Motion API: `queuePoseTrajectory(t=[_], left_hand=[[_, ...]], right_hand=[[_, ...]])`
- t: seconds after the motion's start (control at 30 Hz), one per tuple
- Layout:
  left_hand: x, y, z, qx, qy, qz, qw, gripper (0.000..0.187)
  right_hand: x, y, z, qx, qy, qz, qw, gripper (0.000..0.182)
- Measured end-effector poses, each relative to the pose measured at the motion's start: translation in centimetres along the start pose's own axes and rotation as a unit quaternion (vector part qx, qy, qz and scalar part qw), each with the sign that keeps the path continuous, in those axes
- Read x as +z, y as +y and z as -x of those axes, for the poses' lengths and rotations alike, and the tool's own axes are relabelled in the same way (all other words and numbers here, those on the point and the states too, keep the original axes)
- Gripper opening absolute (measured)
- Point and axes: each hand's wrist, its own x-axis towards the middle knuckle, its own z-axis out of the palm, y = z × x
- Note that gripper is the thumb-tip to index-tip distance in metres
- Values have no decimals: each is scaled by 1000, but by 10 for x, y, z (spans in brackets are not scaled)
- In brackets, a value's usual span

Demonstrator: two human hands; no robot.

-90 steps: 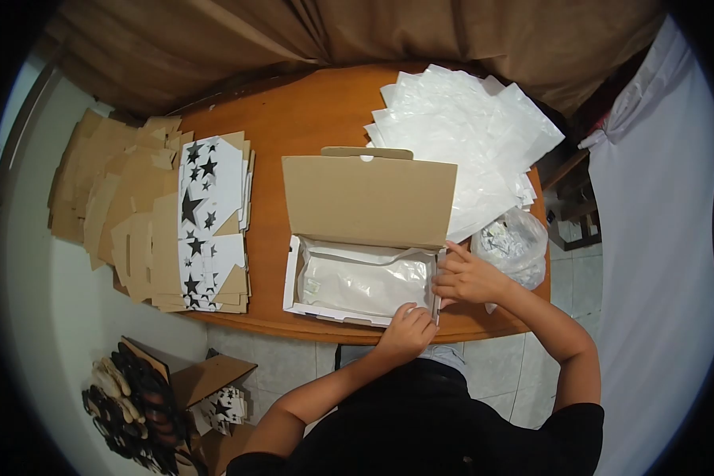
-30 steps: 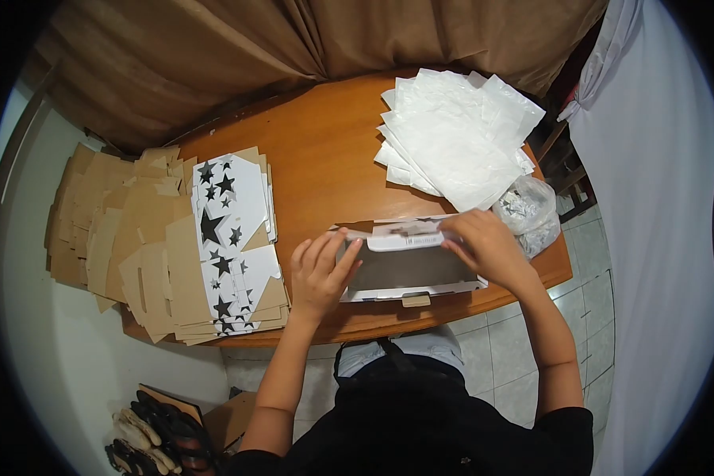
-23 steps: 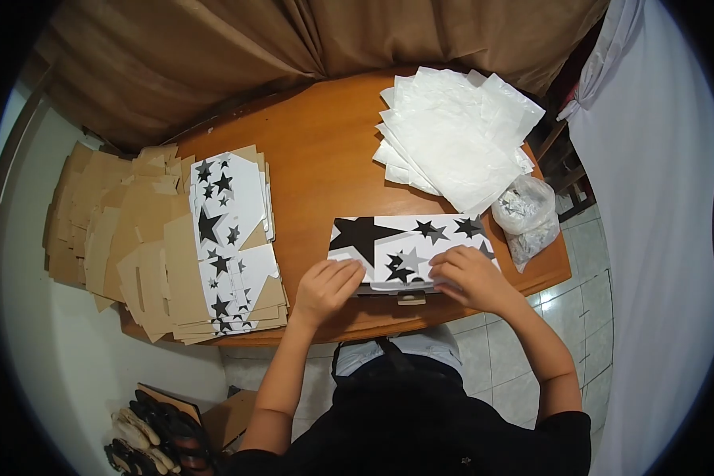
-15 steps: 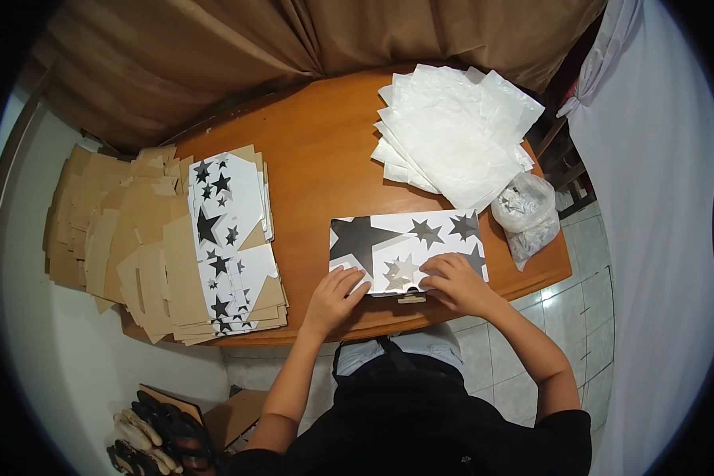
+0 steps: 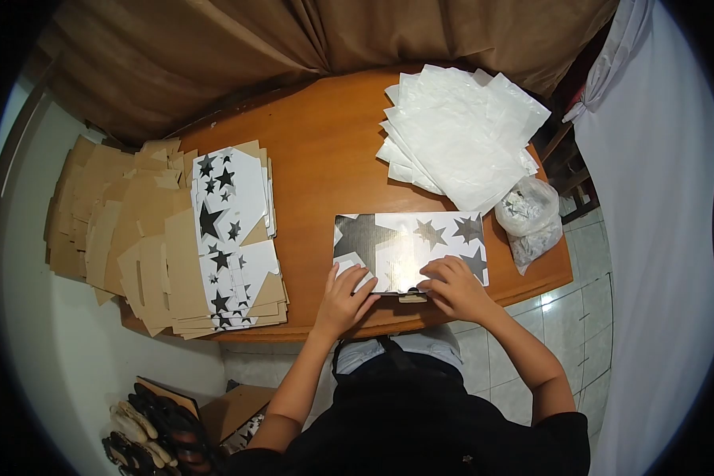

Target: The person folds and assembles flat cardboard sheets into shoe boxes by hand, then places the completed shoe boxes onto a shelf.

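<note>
A white cardboard box (image 5: 404, 246) printed with black and grey stars lies on the table in front of me, its lid down. My left hand (image 5: 346, 300) holds the front left corner, fingers spread over the lid and thumb by the front edge. My right hand (image 5: 454, 287) grips the lid near the middle of the front edge, its fingers bent and the thumb low. Between the hands, a small cardboard tab (image 5: 412, 299) sticks out at the front edge. The undersides of my fingers are hidden.
Flat cardboard box blanks (image 5: 147, 238) are piled at the left, with star-printed ones (image 5: 234, 222) on top. White paper sheets (image 5: 468, 135) lie at the back right, beside a plastic bag (image 5: 527, 214). Shoes (image 5: 159, 428) stand on the floor at lower left.
My left hand has shifted slightly, its thumb now lower by the front edge. The lid now catches a bright glare. My right hand stays at about the same place on the box.
</note>
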Motion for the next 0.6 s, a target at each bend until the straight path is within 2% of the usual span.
queuePoseTrajectory(t=[0.07,0.13,0.23,0.43,0.6], left_hand=[[2,-1,1,-18,17,28,999,31],[2,0,2,5,4,-4,1000,29],[3,3,3,21,8,-30,999,27],[8,7,12,40,9,-47,998,34],[9,8,12,35,6,-31,999,33]], right_hand=[[-1,-3,-2,-3,-17,12,1000,30],[-1,-9,-3,-5,-34,27,999,35],[11,-5,3,-1,-4,34,999,41],[23,-12,25,51,52,203,976,39],[36,-18,33,105,105,204,968,37]])
